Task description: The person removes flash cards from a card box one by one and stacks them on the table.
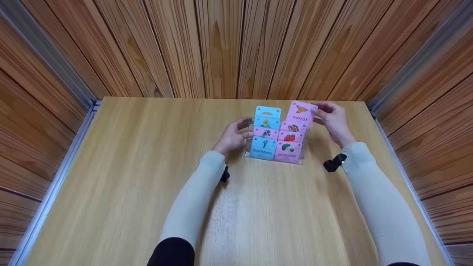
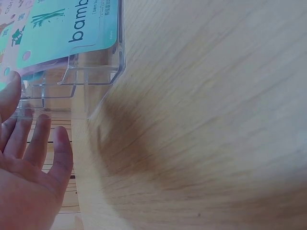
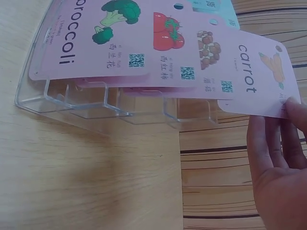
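Note:
A clear stepped card stand [image 1: 302, 162] holds two columns of picture cards on the wooden table. My right hand [image 1: 334, 122] pinches the pink carrot card [image 1: 296, 111] by its right edge, at the rear of the right column. Below it stand the mushroom card [image 3: 211, 55], the tomato card [image 3: 165, 36] and the pink broccoli card [image 1: 288, 150]. At the stand's left side, my left hand [image 1: 233, 136] grips its edge, thumb in front and some fingers behind. The left column has the blue bamboo card [image 1: 262, 147] in front, with pink and blue cards behind.
The wooden table [image 1: 147, 166] extends left of and in front of the stand. Wood-plank walls [image 1: 221, 48] rise behind the table and on both sides, with metal rails [image 1: 63, 192] along the side edges.

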The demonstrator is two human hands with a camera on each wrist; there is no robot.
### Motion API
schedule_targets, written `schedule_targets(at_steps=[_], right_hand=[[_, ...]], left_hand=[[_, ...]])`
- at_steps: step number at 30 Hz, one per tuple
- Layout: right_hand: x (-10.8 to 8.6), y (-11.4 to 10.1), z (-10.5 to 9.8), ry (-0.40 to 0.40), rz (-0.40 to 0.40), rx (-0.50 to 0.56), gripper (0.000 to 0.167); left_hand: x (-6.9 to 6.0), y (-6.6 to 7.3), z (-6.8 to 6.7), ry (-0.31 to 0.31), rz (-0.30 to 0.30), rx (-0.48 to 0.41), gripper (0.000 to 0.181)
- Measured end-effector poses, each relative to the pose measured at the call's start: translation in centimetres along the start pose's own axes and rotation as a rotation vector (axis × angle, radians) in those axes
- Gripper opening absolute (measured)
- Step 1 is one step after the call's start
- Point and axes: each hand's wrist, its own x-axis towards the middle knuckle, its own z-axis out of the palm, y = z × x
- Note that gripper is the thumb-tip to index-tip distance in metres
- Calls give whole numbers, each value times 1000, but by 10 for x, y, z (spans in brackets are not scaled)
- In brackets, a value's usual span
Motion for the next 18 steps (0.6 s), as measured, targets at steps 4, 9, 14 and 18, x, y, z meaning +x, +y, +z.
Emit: schedule_targets(at_steps=[4,9,14,18], right_hand=[[-3,-5,-2,20,-10,27,33],[-9,-11,-8,31,-21,56,34],[-11,-7,-25,48,-17,68,36],[-15,0,-40,72,-10,75,42]], left_hand=[[-1,-1,-1,-1,16,7,56],[-3,0,-2,16,0,-7,53],[-4,2,-1,18,-18,-13,53],[-4,3,1,19,-26,-12,53]])
